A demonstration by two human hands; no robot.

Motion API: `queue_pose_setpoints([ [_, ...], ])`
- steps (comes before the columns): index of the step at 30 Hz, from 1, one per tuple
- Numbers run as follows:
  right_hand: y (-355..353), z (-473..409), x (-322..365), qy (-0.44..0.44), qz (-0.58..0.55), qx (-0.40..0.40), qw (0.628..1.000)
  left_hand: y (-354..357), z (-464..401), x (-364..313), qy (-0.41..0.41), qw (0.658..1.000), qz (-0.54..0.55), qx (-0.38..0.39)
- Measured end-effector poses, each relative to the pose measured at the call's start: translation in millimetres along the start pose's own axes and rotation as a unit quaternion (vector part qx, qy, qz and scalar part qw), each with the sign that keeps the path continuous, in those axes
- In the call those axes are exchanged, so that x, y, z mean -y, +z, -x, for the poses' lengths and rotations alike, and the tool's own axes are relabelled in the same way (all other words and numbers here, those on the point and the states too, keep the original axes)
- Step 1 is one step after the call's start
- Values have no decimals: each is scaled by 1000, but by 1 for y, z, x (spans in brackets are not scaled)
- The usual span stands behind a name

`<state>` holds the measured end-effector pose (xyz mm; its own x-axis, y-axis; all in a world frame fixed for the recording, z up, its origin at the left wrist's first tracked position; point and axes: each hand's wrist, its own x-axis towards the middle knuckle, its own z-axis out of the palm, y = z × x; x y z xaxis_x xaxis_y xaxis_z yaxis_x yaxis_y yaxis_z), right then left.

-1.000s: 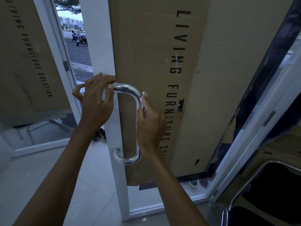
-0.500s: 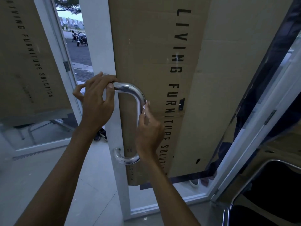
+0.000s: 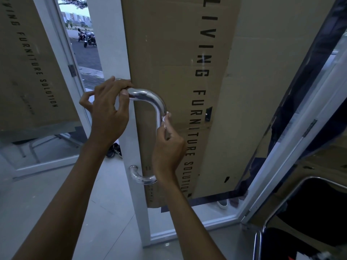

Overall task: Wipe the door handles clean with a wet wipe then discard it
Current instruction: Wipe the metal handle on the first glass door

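Left hand point(image 3: 108, 111) grips the top end of the chrome door handle point(image 3: 158, 107) at door edge. Right hand point(image 3: 168, 145), at its 4 o'clock, pinches the white wet wipe point(image 3: 164, 117) against the handle's upright bar.

White-framed glass door point(image 3: 112, 44) panels backed with brown cardboard sheets point(image 3: 169, 53) printed "LIVING FURNITURE SOLUTION". Pale glossy tiled floor point(image 3: 56, 194) below. Through the opening, parked motorcycles point(image 3: 88, 37) on a dark paved road point(image 3: 86, 53) in dim daylight. Black chrome-framed chair point(image 3: 309, 212) at lower right.
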<state>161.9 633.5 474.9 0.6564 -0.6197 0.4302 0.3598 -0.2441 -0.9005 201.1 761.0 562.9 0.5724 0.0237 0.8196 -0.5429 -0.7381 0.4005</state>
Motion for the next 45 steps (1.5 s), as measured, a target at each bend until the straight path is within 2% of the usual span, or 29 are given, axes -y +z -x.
queue_pose_setpoints([
  [7, -6, 17, -10, 34, -8, -10, 999, 1, 0, 1, 0, 1000, -6, -8],
  [10, 2, 0, 13, 7, -31, -2, 999, 1, 0, -1, 0, 1000, -21, -12],
  [13, 2, -9, 18, -34, 7, 2, 999, 1, 0, 0, 1, 1000, -22, -13],
  [19, -7, 10, 5, -28, 10, -10, 1000, 1, 2, 3, 5, 1000, -6, -6],
  [23, 2, -7, 31, -155, 37, -29, 987, 0, 1, 8, 15, 1000, 4, 7],
  [26, 9, -16, 41, -276, 92, 7, 957, -1, 1, 4, 0, 1000, -9, 6],
  [29, 9, -23, 34, -330, 135, 17, 934, -3, 1, 3, 7, 1000, -25, 10],
  [32, 5, -21, 24, -303, 115, -1, 946, -4, 0, 5, 14, 999, -41, 11],
  [35, 1, -10, 13, -226, 64, -35, 971, -3, 0, 4, 14, 999, -42, 6],
  [38, -2, 7, 0, -145, 12, -34, 989, -4, 1, 1, 11, 999, -35, 3],
  [41, -2, 12, 1, -82, -21, -24, 996, -3, 1, 0, 6, 1000, -26, 0],
  [45, 0, 1, 9, -41, -41, -20, 998, -3, 3, -1, 1, 1000, -21, 0],
])
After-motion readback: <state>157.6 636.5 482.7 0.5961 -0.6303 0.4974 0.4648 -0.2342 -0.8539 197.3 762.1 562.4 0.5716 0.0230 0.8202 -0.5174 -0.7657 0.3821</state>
